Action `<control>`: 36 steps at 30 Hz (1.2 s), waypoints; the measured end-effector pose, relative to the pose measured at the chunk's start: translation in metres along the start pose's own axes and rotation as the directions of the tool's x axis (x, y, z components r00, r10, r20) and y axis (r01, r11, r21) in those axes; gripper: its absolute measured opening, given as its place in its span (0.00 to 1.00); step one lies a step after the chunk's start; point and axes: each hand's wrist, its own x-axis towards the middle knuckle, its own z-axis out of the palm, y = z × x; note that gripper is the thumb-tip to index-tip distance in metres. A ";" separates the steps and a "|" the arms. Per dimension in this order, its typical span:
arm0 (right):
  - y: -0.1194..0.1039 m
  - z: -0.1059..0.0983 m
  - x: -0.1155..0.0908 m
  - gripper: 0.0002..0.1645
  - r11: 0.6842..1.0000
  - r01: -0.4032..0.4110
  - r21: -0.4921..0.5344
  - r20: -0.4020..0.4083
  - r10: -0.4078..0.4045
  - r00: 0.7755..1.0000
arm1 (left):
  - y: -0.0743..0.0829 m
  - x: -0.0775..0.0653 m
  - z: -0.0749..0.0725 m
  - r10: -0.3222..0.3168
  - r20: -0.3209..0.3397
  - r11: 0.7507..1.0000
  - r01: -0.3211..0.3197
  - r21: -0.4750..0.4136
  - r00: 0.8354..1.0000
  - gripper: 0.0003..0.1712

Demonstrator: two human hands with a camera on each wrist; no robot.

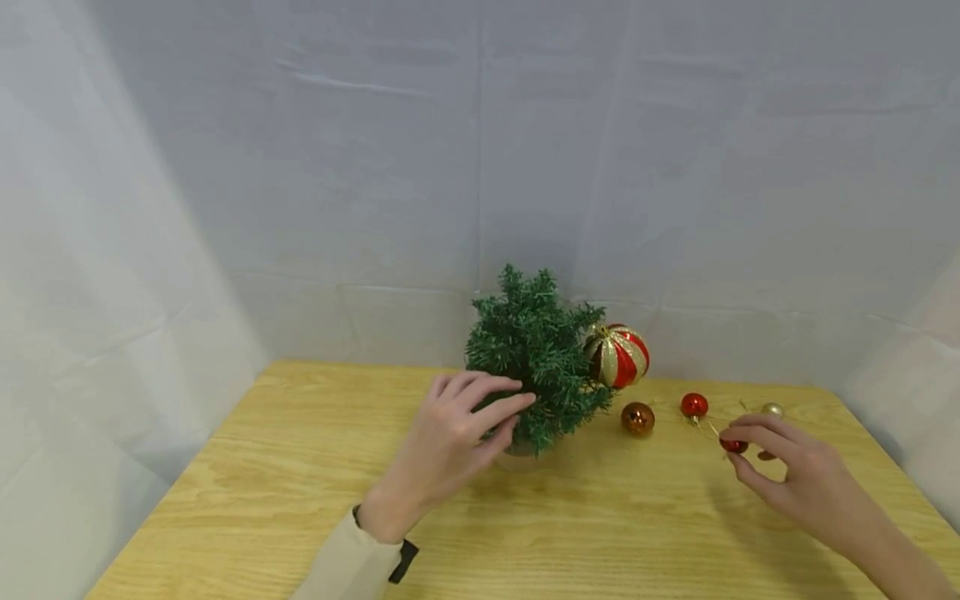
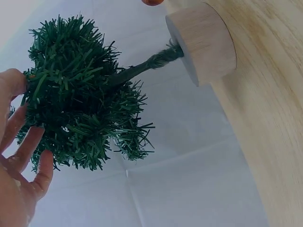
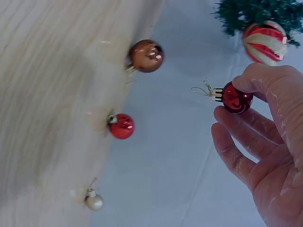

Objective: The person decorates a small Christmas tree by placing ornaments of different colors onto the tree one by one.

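Left hand, loosely spread, at one miniature Christmas tree; right hand pinches one dark-red bauble above one table. Left-wrist view: one wooden base. Right-wrist view, four more: striped bauble, brown bauble, red bauble, cream bauble.

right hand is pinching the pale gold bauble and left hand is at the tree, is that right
Not the pale gold bauble: the right wrist view shows the right hand pinching a dark red bauble. The left hand is at the tree.
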 end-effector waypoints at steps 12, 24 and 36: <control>-0.024 -0.009 0.012 0.24 1.000 0.020 0.018 -0.051 -0.019 0.999 | -0.001 -0.003 0.001 0.017 -0.012 1.000 -0.016 0.026 1.000 0.19; -0.039 -0.013 0.024 0.23 0.997 0.041 0.067 -0.102 -0.034 0.994 | -0.003 -0.004 0.004 0.060 -0.045 0.996 -0.057 0.068 0.997 0.19; -0.057 -0.013 0.039 0.26 0.988 0.115 0.105 -0.186 -0.094 0.978 | -0.001 -0.006 0.004 0.041 -0.036 0.999 -0.040 0.031 0.999 0.20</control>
